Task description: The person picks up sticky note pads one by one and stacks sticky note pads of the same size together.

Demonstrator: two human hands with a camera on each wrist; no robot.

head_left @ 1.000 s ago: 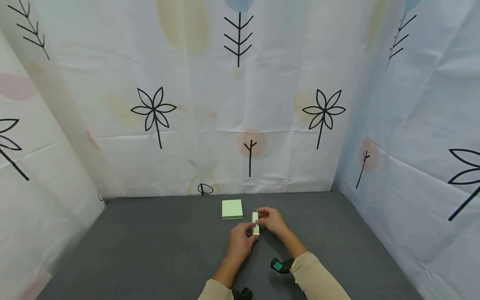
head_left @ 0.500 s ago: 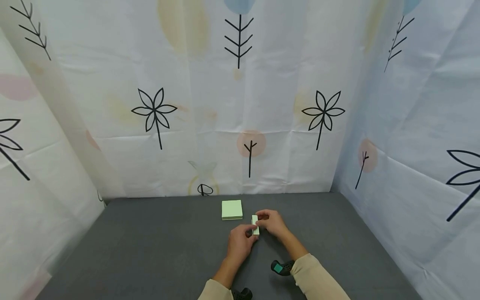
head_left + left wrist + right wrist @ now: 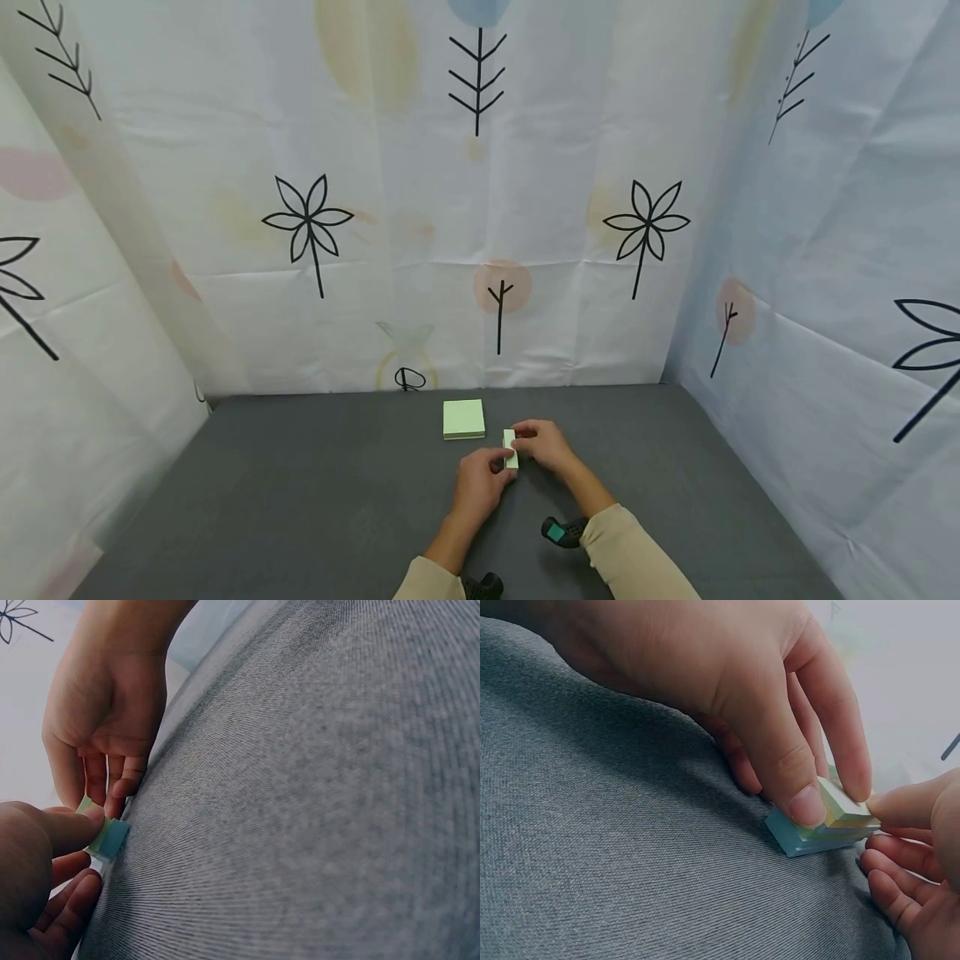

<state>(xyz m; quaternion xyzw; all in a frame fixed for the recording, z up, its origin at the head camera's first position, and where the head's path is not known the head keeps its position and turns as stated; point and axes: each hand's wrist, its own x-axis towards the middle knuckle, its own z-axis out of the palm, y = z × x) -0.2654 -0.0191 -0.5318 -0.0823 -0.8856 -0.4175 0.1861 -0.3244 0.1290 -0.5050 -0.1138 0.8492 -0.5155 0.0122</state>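
A narrow stack of sticky notes [image 3: 511, 451] stands on the grey table between my hands. In the right wrist view its layers show: pale green on top, yellow under that, blue strips [image 3: 786, 834] at the bottom. My right hand [image 3: 546, 446] pinches the upper layers between thumb and a finger. From the other side, my left hand [image 3: 478, 485] grips the near end with thumb and forefinger, its other fingers loosely bent beside the table. Left of the hands lies a square pale green sticky-note pad [image 3: 464, 418].
The grey cloth-covered table [image 3: 315, 500] runs back to a white patterned curtain [image 3: 555, 200], which also closes off both sides. A black wrist strap with a green patch [image 3: 556, 532] sits below the right hand's wrist.
The top layer of the narrow stack has slid toward the near end, so the step seen there earlier is gone and the layers line up. Both hands stay in nearly the same place.
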